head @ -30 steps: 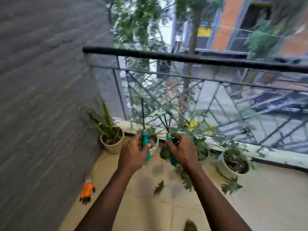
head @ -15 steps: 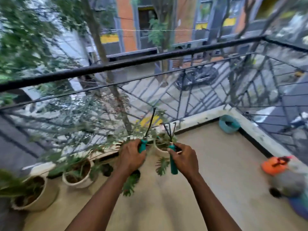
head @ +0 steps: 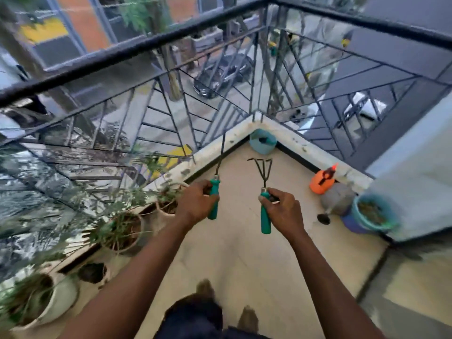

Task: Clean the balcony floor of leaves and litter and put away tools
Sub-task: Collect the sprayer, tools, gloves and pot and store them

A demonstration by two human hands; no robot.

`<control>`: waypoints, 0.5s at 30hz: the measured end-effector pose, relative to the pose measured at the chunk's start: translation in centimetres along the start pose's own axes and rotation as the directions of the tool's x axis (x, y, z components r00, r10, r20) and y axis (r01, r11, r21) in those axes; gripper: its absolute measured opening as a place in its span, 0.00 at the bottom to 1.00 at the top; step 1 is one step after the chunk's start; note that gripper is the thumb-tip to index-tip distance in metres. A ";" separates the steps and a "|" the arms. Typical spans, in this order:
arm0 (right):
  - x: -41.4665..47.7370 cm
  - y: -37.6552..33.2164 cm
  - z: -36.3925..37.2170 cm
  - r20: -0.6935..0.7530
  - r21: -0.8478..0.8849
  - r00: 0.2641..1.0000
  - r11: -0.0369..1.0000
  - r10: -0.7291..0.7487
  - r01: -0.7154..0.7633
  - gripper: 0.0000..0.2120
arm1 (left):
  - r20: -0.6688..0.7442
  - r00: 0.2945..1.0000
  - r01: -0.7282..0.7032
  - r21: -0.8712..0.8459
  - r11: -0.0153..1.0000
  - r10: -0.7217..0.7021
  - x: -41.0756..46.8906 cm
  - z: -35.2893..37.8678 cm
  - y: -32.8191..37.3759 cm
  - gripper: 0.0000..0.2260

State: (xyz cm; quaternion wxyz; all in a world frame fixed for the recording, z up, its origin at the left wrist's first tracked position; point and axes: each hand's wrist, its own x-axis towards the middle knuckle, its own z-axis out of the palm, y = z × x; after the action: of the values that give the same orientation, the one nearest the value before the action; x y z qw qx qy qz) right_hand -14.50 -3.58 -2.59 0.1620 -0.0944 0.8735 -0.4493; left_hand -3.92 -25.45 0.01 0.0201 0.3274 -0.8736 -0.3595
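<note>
- Balcony floor: pale tile inside a dark railing, potted plants along 8 to 10 o'clock, teal tub in the corner at 12.
- My left hand grips a green-handled rod tool, my right hand a green-handled pronged rake, both upright.

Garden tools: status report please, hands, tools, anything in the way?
Left hand grips thin-bladed tool, upright. Right hand grips hand rake, tines up. Ahead: teal container in corner, orange sprayer by ledge.
</note>
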 end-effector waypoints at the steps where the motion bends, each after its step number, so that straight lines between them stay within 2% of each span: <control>1: 0.7 0.7 -0.6 -0.011 0.001 1.000 1.000 0.019 -0.019 0.17 | 0.012 1.000 -0.001 -0.012 1.000 0.001 0.9 0.6 0.5 0.14; 6: 5.7 3.8 -2.4 -0.067 -0.042 0.995 0.996 0.079 -0.082 0.18 | 0.091 0.995 0.044 -0.120 0.992 -0.033 6.9 4.3 2.9 0.18; 11: 13.6 4.6 -3.3 -0.068 -0.154 0.990 0.979 0.124 -0.134 0.16 | 0.153 0.985 0.114 -0.211 0.971 -0.083 15.8 6.7 5.3 0.14; 15: 19.8 4.1 -4.1 -0.060 -0.259 0.983 0.949 0.171 -0.180 0.18 | 0.215 0.969 0.189 -0.337 0.922 -0.119 24.7 8.7 4.6 0.20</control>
State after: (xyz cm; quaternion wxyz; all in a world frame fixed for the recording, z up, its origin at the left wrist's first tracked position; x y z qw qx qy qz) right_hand -34.49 -4.25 -7.65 0.1711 -0.0287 0.9332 -0.3146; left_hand -28.29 -32.14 -8.43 -0.0333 0.3503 -0.7635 -0.5415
